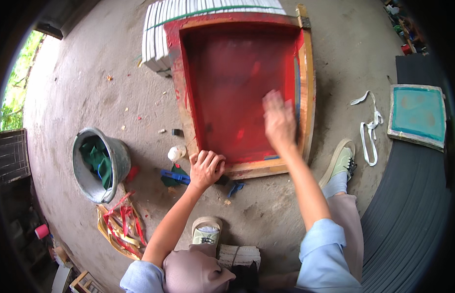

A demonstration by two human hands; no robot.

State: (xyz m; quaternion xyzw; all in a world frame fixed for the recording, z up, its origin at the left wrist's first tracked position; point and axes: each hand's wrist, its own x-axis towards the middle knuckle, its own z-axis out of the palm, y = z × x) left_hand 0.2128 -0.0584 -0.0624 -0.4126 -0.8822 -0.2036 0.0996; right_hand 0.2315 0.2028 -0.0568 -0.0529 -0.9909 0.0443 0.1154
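Note:
A wooden screen-printing frame [261, 169] with red-stained mesh and sides lies in front of me. My left hand [207, 169] is closed over its near left corner, fingers curled across the wood. Over the right part of the mesh is my right hand [280, 119], blurred by motion. Its fingers look stretched out and flat, and I see nothing held in it. Beside my left hand are a small white bottle [176, 153] and a blue cutter knife [174, 177]. The knife lies partly over dark green cloth.
Strapped white stacked sheets [156, 46] sit behind the frame. To the left stands a grey bucket [121, 161] holding dark green cloth, with red and gold ribbons [121, 227] nearby. At right are a white strap [369, 128], a teal-meshed screen [417, 116] and dark stacked sheets [408, 195].

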